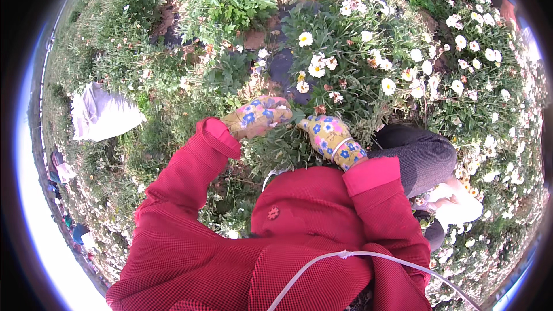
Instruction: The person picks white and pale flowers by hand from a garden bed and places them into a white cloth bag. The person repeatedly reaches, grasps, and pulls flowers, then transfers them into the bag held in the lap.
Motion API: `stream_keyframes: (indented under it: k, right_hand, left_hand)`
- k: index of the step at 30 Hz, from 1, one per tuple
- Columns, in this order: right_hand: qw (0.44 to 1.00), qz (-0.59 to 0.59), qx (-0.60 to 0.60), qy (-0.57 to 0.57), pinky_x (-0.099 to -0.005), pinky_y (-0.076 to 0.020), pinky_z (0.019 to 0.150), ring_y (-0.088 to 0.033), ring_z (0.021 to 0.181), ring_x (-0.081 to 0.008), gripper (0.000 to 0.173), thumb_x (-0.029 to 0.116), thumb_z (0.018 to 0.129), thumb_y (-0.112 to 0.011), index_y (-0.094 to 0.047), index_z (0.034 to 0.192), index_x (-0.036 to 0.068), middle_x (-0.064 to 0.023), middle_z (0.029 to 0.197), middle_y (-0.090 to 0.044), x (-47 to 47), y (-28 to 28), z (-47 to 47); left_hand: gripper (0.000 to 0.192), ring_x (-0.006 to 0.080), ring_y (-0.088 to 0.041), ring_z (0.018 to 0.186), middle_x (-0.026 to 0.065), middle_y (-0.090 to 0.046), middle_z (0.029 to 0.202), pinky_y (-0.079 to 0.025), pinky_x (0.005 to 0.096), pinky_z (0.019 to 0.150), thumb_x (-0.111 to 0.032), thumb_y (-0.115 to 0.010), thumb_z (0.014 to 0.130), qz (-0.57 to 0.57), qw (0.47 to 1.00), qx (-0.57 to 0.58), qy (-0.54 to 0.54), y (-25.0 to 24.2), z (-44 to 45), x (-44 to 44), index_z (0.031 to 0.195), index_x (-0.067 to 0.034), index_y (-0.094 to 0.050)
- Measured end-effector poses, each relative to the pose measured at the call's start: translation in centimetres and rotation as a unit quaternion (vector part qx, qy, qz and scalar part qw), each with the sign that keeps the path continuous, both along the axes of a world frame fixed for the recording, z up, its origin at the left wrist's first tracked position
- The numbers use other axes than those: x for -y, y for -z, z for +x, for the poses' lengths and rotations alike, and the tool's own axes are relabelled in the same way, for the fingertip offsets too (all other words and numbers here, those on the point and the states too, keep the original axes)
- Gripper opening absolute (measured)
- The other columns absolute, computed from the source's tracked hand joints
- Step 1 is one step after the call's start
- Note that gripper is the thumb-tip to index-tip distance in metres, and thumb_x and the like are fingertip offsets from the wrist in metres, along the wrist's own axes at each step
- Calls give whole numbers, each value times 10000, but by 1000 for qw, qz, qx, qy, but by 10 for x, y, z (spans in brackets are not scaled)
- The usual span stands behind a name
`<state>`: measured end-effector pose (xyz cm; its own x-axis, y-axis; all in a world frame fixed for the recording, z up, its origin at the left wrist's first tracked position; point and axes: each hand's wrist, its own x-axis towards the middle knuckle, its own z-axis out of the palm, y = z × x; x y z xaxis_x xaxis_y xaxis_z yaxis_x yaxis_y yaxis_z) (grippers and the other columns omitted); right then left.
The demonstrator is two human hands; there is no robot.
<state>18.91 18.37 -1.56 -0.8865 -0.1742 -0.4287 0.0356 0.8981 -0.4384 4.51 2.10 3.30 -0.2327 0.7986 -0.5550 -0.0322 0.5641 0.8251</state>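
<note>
My left hand (pixel 261 116), in a flower-print glove, is closed with its fingers curled around something small and whitish, too small to name for sure. To its right, my right hand (pixel 326 136), in a matching glove, points inward over the green foliage (pixel 287 144) in front of my body; its fingertips are partly hidden among the leaves. A narrow gap separates the hands. Just beyond them grow white daisy-like flowers with yellow centres (pixel 316 69), some of them browned.
A white cloth or bag (pixel 103 112) lies on the plants at left. Another white bag (pixel 453 203) is beside my bent leg (pixel 414 155). Dark ground sheeting (pixel 283 67) shows between plants. Part of another person (pixel 507 11) is at upper right; more people are far left.
</note>
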Motion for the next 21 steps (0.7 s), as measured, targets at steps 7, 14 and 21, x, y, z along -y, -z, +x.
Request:
stream_keyframes:
  k: [7,14,21]
  right_hand:
    - [1000,-4,-6,0,-421,-533,701,-659,848,-288,309,82,847,-483,-608,1113,178,-104,904,-658,-1,-8,-2]
    - [999,-11,-29,18,-425,-527,694,-656,818,-296,304,80,818,-515,-620,1086,178,-98,855,-652,0,-1,1]
    - [998,-15,-53,4,-415,-515,650,-650,745,-284,310,79,793,-537,-625,1074,172,-93,783,-643,1,2,-2]
  left_hand:
    - [562,207,-587,690,67,-614,805,-479,346,614,-43,-557,815,-26,953,-296,54,72,-9,-40,1353,-60,-395]
    - [222,333,-632,830,168,-652,869,-489,395,716,-144,-585,837,33,980,-176,-85,96,1,-57,1010,-5,-596]
    - [261,56,-526,553,11,-628,762,-424,207,437,-204,-594,900,-17,957,-69,-281,59,-36,-21,1042,15,-609]
